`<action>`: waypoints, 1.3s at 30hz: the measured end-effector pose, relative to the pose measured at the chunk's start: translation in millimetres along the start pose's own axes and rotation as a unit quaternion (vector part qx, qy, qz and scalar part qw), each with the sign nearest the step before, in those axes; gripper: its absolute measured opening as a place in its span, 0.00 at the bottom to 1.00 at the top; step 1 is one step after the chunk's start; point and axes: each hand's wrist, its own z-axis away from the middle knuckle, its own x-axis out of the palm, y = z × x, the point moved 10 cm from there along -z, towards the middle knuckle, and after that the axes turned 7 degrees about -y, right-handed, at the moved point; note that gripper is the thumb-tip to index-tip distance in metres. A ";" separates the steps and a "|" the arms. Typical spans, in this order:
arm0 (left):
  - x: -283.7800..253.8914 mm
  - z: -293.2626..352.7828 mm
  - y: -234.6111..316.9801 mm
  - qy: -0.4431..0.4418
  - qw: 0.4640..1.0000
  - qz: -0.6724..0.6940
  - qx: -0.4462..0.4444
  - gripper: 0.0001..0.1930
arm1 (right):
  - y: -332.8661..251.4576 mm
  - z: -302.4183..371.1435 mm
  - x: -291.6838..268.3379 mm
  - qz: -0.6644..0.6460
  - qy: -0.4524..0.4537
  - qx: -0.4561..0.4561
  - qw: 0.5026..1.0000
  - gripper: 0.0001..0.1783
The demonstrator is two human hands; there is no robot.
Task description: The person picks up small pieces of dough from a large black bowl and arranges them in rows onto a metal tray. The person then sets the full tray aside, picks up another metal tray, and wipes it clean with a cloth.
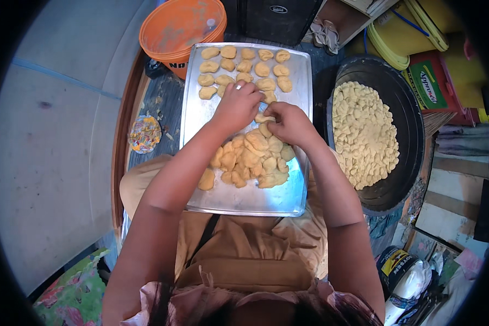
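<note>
A metal tray [244,204] lies across my lap, with flattened yellow dough pieces [262,69] in rows over its far half. On the near half sits a heap of torn dough lumps [248,155]. My right hand [290,126] pinches a small dough piece [263,118] between thumb and fingers, just beyond the heap. Beside it, my left hand [237,107], with a ring on one finger, is curled low over the rows. Its fingertips are close to another dough piece [269,97], and what they hold is hidden.
A black tub [410,146] full of small dough pieces stands to the right of the tray. An orange bucket [165,32] is at the far left. A colourful round packet [145,134] lies on the floor at left. Yellow containers [391,32] are stacked at far right.
</note>
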 end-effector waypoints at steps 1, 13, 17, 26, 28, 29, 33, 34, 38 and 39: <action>-0.6 5.3 3.3 0.000 1.000 -0.002 0.000 0.10 | 16.3 2.7 -1.7 -0.046 -0.010 0.048 0.998 0.15; 19.4 62.5 16.7 -0.203 0.954 0.217 -0.041 0.12 | -5.4 23.5 -27.3 0.095 0.052 0.076 0.991 0.18; 15.7 88.6 33.8 -0.204 0.950 0.236 -0.027 0.13 | -14.3 45.8 31.1 0.073 -0.097 0.057 0.991 0.20; -8.1 106.0 -26.6 -0.081 0.844 0.475 -0.238 0.08 | 4.7 16.1 25.6 -0.237 -0.028 0.111 0.965 0.12; -28.7 99.9 -58.0 0.000 0.853 0.465 -0.239 0.10 | -13.3 -9.8 22.9 -0.264 0.050 0.056 0.962 0.11; -34.2 98.9 -72.1 0.015 0.872 0.420 -0.252 0.10 | -14.3 -24.9 33.9 -0.264 0.049 0.055 0.962 0.11; -56.9 93.7 -69.2 0.051 0.991 0.078 -0.097 0.13 | -59.3 -45.9 47.2 0.004 0.043 -0.044 0.998 0.10; -56.3 94.9 -75.4 0.051 0.991 0.077 -0.098 0.13 | -69.5 -44.3 48.3 0.034 0.031 -0.036 0.998 0.10; -53.8 92.7 -79.0 0.058 0.980 0.152 -0.113 0.15 | -101.2 -11.7 81.3 0.006 -0.056 -0.076 0.996 0.16; -55.6 90.7 -80.4 0.061 0.974 0.171 -0.135 0.16 | -105.5 -6.8 103.3 0.072 -0.098 -0.129 0.984 0.17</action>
